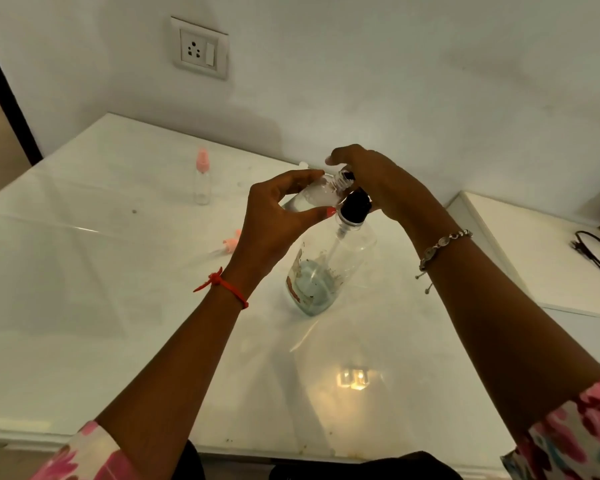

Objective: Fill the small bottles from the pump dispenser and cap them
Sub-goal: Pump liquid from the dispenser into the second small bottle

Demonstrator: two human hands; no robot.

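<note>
Plainly, from the head view, the filling step is in hand. The left hand (278, 209) is clamped on a small bottle (312, 199), thumb below and fingers curled over its clear body. It holds the bottle tilted in the air, with the open neck right at the spout of the pump dispenser (329, 265). The dispenser stands on the table (118, 306) towards the right edge, and only a shallow layer of liquid shows at its bottom. The right hand (371, 178) lies over the black pump head (355, 204) from above. Its fingers are mostly hidden behind the back of the hand, so I cannot tell whether they grip the head or only press on it.

A second small bottle (202, 181), already wearing a pink cap, stands upright near the far left corner, well apart from the hands. A loose pink cap (232, 241) lies on the table just left of the left wrist, probably the one meant for the bottle being held.

The next move looks like pumping while keeping the bottle's narrow neck lined up under the spout, since a small slip would spill onto the table. With so little liquid left, the pump may draw poorly. After that, the left hand should set the bottle upright, and the loose cap needs picking up and fitting on.
</note>
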